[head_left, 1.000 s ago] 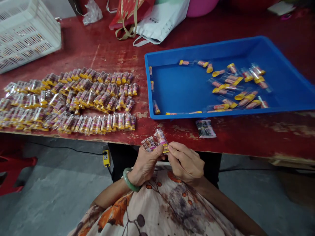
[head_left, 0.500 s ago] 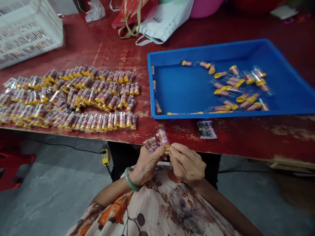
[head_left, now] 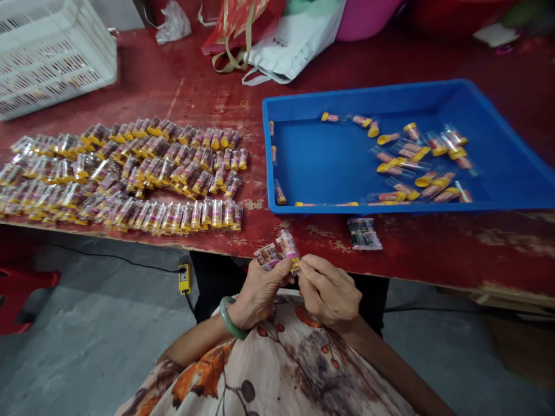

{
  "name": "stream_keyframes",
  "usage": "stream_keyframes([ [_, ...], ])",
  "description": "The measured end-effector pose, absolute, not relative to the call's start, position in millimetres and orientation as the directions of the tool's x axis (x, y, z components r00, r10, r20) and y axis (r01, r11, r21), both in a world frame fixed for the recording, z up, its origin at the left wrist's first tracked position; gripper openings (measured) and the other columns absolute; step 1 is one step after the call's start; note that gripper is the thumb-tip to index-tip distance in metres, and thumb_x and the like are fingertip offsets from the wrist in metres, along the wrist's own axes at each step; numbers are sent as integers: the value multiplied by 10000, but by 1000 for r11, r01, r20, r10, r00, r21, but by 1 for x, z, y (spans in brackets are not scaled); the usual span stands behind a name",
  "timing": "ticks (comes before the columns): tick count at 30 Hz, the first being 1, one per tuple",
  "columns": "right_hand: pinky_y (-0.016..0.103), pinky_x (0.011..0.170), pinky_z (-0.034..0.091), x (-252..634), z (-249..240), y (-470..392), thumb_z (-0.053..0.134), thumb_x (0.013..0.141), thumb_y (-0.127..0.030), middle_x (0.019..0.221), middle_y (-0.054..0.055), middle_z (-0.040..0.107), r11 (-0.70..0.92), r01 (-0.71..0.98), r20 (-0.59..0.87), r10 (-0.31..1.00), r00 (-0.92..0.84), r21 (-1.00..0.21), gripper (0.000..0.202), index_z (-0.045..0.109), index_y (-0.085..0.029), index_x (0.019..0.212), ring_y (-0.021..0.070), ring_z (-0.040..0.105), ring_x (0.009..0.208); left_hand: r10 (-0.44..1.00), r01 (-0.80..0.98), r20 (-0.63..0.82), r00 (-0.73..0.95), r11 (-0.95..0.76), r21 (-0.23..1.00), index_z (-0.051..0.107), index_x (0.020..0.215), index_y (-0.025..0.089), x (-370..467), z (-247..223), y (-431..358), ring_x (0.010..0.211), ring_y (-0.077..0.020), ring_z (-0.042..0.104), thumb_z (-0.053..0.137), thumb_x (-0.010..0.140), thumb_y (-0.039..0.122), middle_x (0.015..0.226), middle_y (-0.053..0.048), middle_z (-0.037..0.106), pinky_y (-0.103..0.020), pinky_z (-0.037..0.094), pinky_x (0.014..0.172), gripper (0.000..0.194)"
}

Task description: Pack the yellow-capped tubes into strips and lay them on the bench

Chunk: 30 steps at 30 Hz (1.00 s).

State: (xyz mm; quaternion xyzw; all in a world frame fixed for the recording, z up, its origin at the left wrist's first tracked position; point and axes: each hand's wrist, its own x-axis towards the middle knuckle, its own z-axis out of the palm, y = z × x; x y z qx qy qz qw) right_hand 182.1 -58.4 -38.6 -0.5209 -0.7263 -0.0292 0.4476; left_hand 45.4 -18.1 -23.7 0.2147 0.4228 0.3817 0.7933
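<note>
My left hand, with a green bangle at the wrist, holds a small printed packet and a clear tube with a printed wrapper. The tube stands nearly upright between both hands. My right hand pinches the tube's lower end, fingers closed. Both hands are just off the table's front edge. Beyond them a blue tray contains several yellow-ended tubes. Many wrapped tubes lie in rows on the left of the table. A stack of small packets lies near the tray's front edge.
The red table spans the view. At the back left stands a white slatted crate; red and white bags and a pink container are at the back. A yellow power socket hangs below the table edge.
The whole view has shifted slightly. Both hands keep nearly the same pose, still on the packet and the tube.
</note>
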Motion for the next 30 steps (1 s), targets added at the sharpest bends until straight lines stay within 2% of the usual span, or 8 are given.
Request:
stream_keyframes([
  [5, 343, 774, 566, 204, -7, -41, 611, 831, -98, 1127, 127, 656, 531, 614, 540, 819, -194, -584, 351, 596, -190, 1169, 223, 660, 976, 742, -376, -486, 462, 660, 651, 678, 878, 133, 28, -21, -7, 593, -86, 521, 818, 641, 402, 754, -19, 627, -219, 408, 562, 385],
  [8, 406, 872, 531, 210, 4, -21, 513, 838, -14, 1276, 144, 597, 665, 564, 508, 743, -436, -489, 435, 568, -188, 1233, 246, 601, 1086, 687, -322, -469, 555, 697, 641, 683, 865, 128, 13, -19, -3, 577, -81, 499, 863, 568, 374, 720, -7, 605, -221, 386, 553, 426],
  [12, 370, 798, 547, 196, 7, 3, 489, 832, -2, 1099, 120, 683, 788, 466, 477, 615, -628, -401, 369, 605, -159, 1146, 215, 624, 938, 640, -314, -456, 618, 734, 603, 688, 877, 141, -6, -24, -5, 614, -92, 523, 865, 572, 339, 740, -3, 609, -236, 404, 606, 404],
  [15, 384, 854, 531, 183, 9, 13, 513, 831, -24, 998, 109, 703, 812, 426, 483, 581, -655, -399, 285, 616, -148, 1065, 204, 642, 902, 656, -318, -441, 612, 715, 622, 697, 887, 126, -23, -31, -4, 579, -100, 523, 800, 646, 460, 737, -38, 643, -231, 381, 552, 425],
  [19, 334, 790, 525, 167, 15, 36, 556, 820, -88, 912, 76, 702, 707, 433, 450, 698, -558, -560, 177, 639, -179, 946, 187, 652, 839, 775, -386, -413, 478, 608, 694, 716, 838, 85, -49, -33, 6, 521, -79, 478, 630, 789, 560, 692, -88, 669, -207, 325, 498, 485],
  [23, 269, 601, 457, 136, 19, 92, 677, 739, -225, 762, 30, 679, 378, 542, 264, 924, -278, -750, 65, 676, -179, 786, 152, 595, 660, 831, -483, -445, 333, 556, 676, 713, 864, 98, -63, -28, 12, 571, -79, 526, 622, 836, 470, 742, -93, 688, -192, 355, 541, 384],
  [26, 245, 567, 408, 104, 11, 146, 736, 632, -270, 642, -9, 644, 93, 614, 93, 995, -32, -783, 146, 685, -160, 713, 129, 553, 600, 827, -529, -462, 321, 561, 637, 699, 865, 95, -63, -26, 10, 570, -93, 551, 629, 838, 408, 759, -97, 687, -198, 350, 514, 323],
  [30, 234, 478, 317, 70, -10, 200, 711, 635, -346, 482, -28, 515, -8, 667, 54, 996, 73, -745, 244, 597, -148, 548, 113, 484, 511, 827, -559, -447, 342, 561, 610, 679, 880, 84, -64, -28, 4, 534, -101, 548, 597, 853, 371, 754, -104, 678, -200, 305, 445, 299],
])
